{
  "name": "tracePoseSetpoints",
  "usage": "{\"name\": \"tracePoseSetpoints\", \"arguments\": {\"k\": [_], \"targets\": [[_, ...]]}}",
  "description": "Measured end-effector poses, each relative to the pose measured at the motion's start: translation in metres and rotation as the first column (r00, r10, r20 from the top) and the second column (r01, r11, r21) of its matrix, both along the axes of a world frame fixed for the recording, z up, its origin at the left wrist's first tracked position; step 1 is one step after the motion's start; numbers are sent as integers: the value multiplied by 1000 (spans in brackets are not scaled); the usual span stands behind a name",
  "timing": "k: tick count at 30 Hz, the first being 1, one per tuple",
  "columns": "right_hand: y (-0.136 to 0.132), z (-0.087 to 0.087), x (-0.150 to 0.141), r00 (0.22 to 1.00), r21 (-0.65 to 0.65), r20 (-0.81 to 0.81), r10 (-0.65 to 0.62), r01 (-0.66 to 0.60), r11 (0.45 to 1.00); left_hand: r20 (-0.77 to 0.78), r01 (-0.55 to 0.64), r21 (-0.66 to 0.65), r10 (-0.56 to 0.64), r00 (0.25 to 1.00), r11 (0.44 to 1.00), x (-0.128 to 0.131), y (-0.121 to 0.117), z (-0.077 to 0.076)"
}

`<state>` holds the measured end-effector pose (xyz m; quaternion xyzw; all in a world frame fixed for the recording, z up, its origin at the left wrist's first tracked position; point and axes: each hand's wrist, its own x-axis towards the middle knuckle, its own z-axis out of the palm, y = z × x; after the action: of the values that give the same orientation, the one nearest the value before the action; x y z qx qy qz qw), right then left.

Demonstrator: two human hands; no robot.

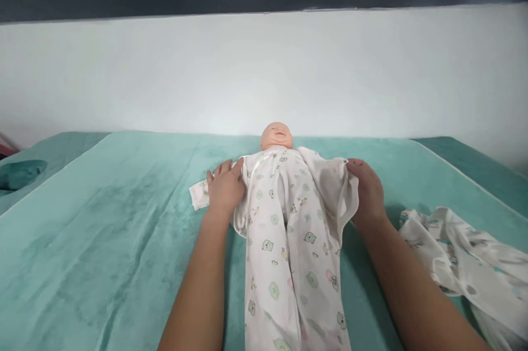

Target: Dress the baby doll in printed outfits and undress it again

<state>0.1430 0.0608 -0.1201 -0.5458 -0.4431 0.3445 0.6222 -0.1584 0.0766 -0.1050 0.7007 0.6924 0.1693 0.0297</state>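
I saw the left hand (226,186) spread-fingered at nine o'clock from one doll (276,136), right hand (368,188) pinching one garment (274,249) at three

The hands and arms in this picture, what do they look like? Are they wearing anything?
The left hand and right hand are a person's bare hands, without gloves. No sleeve, watch or bracelet shows on either forearm. Some fingers are hidden.

One bare left hand (226,190), one bare right hand (368,192): two hands; one bald pink doll (275,135); one white cloth garment with green prints (301,252), one crumpled white printed cloth garment (478,263): two garments; one teal plush cover (124,219)
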Motion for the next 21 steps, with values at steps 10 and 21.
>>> {"name": "tracePoseSetpoints", "arguments": {"k": [10,21], "targets": [[-63,-23,130,905,-423,395,156,29,906,43,38,-31,-36,998,999,-3,-1,3],[-85,4,4,284,-125,926,250,-395,910,309,258,63,-265,913,964,-2,-13,30]]}}
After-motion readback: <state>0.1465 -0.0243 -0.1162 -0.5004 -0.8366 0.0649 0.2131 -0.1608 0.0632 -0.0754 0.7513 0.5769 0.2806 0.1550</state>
